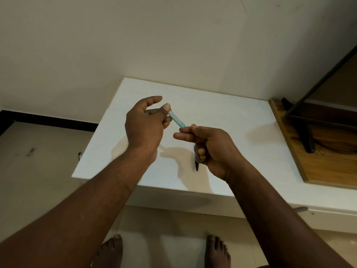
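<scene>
My left hand pinches the upper end of a slim translucent teal tube between thumb and fingers. The tube slants down to the right. My right hand touches the tube's lower end with its thumb and forefinger. The other fingers of my right hand curl round a dark pen, whose tip points down below the fist. Both hands hover over a white tabletop.
The white tabletop stands against a pale wall. A wooden board with a black metal stand lies at the right. A small purple object sits on the floor by the table's left edge. My bare feet show below.
</scene>
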### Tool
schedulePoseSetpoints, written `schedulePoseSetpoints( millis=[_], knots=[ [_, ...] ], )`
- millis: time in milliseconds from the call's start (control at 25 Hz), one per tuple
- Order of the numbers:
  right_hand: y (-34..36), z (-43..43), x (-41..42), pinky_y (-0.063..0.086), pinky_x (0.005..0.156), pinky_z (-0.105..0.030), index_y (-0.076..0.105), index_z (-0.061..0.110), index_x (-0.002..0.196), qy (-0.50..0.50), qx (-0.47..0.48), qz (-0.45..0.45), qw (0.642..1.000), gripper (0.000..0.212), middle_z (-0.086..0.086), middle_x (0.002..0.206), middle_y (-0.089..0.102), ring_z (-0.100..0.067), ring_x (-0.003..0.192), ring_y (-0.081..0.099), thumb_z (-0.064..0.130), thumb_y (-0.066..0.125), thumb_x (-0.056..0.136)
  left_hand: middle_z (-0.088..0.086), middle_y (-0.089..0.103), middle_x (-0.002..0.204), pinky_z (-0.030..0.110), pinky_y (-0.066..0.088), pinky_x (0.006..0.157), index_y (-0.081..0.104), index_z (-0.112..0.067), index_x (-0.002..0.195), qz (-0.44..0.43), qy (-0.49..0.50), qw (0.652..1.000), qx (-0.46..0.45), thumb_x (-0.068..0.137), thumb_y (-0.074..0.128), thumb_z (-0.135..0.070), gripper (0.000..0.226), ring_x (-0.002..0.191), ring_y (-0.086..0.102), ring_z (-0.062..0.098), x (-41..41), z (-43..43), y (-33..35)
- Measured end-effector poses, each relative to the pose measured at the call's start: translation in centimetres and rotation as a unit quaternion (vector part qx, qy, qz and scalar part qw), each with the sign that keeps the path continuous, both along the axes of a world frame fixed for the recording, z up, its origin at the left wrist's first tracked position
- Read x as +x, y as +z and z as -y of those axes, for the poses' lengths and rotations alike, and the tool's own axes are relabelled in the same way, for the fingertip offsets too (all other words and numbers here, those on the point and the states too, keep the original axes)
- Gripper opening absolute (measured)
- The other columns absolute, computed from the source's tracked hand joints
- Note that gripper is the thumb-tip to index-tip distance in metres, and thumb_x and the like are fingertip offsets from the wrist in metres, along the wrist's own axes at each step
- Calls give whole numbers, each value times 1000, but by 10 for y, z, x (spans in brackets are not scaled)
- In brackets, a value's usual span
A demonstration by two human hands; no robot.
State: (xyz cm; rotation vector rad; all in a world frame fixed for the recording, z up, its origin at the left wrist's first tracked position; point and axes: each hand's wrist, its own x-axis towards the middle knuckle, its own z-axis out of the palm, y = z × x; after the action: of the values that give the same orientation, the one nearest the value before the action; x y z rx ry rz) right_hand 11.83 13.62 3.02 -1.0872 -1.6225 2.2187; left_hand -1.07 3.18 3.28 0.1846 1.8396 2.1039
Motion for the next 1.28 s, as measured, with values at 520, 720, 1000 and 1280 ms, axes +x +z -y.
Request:
schedulePoseSetpoints(
  millis=[520,720,1000,1280],
  knots=[
    [-1,0,1,36,48,-19,79,10,111,9,52,8,999,21,-5,103,85,-8,50,33,24,67,101,6,81,96,21,59,67,79,-17,97,66,3,998,23,94,76,-16,5,79,79,17,-5,0,-4],
    [-1,0,-2,32,48,-23,78,9,101,-12,89,14,996,13,-7,92,85,-13,51,29,18,70,100,7,81,96,21,59,67,78,-15,98,100,-2,995,31,94,76,-15,5,82,80,20,-3,0,-3],
    [0,1,-2,33,45,-22,79,10,101,-14,136,12,991,21,-1,90,85,-11,46,29,30,73,99,8,81,99,22,60,68,78,-14,101,106,-2,994,21,94,76,-15,7,85,80,22,-2,0,-2],
    [0,1,-2,30,42,-21,77,11,94,-36,134,6,990,8,-7,84,84,-10,42,28,15,71,97,9,81,97,22,60,67,78,-14,97,107,-2,994,17,94,75,-14,4,81,81,20,-1,-1,-3]
  ],
)
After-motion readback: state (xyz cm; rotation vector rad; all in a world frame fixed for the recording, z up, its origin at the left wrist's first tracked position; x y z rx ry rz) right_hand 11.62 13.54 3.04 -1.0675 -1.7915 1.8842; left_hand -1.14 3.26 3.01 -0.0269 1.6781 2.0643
